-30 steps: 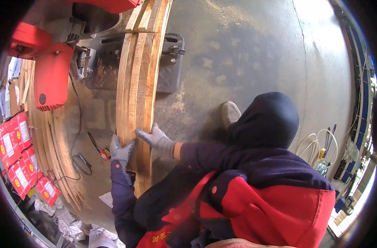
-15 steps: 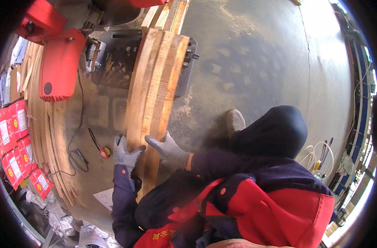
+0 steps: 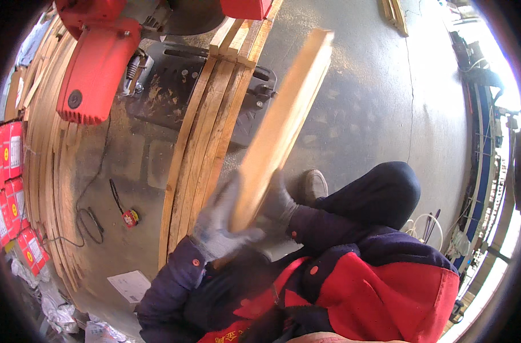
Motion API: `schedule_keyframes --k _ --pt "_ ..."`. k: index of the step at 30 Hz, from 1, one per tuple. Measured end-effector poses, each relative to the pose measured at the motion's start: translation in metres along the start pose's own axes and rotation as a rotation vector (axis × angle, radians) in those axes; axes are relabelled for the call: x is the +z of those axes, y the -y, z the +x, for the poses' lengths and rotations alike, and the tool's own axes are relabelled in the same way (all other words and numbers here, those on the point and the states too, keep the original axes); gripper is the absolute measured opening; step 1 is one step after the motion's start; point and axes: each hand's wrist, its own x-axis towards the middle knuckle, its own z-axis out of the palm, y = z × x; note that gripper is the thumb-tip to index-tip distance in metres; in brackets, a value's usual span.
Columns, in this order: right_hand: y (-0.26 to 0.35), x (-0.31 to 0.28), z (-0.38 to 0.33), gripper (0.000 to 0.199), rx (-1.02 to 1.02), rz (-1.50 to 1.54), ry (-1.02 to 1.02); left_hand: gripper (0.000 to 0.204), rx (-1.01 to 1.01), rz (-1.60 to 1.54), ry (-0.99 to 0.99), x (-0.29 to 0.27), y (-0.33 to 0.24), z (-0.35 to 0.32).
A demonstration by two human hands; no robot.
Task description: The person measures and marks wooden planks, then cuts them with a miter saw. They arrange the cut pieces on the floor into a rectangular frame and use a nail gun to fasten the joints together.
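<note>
My left hand (image 3: 219, 220), in a grey glove, grips the near end of a short bundle of wooden strips (image 3: 288, 114) from its left side. My right hand (image 3: 279, 204), gloved alike, closes on the same bundle from the right, its fingers partly hidden. The bundle slants up and away to the right, raised beside the saw's base. Longer wooden strips (image 3: 200, 137) lie side by side across the black saw base (image 3: 157, 91), left of the bundle. Their far ends meet a second row of strips (image 3: 237, 40). Above the base stands a red cut-off saw (image 3: 97, 74) with a round blade (image 3: 195, 17).
On the floor at left lie a tape measure (image 3: 130, 218) and a sheet of paper (image 3: 129, 286). A black cable (image 3: 89, 220) curls beside stacked long strips (image 3: 49, 171) and red boxes (image 3: 12, 200). A few short strips (image 3: 394, 17) lie at the far right.
The short bundle has been lifted off the longer strips and swung to the right, both hands moving right with it. The longer strips beneath now show. The view has shifted slightly.
</note>
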Motion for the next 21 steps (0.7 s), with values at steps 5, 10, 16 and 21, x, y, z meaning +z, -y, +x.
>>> schedule_keyframes --k 5,10,16,21 --pt "0.050 -0.014 0.041 0.085 -0.104 0.190 0.120 0.128 -0.433 -0.569 0.215 -0.016 0.027 -0.036" --pt "0.038 -0.046 0.070 0.068 -0.173 0.163 0.031 0.081 -0.860 -0.784 0.377 0.005 0.051 -0.053" --pt "0.063 -0.040 0.054 0.084 -0.284 0.240 -0.067 0.078 -0.863 -0.667 0.275 0.010 0.035 -0.009" --pt "-0.018 0.009 0.017 0.077 -0.449 0.484 -0.166 0.080 -0.600 -0.856 0.388 0.026 0.037 0.067"
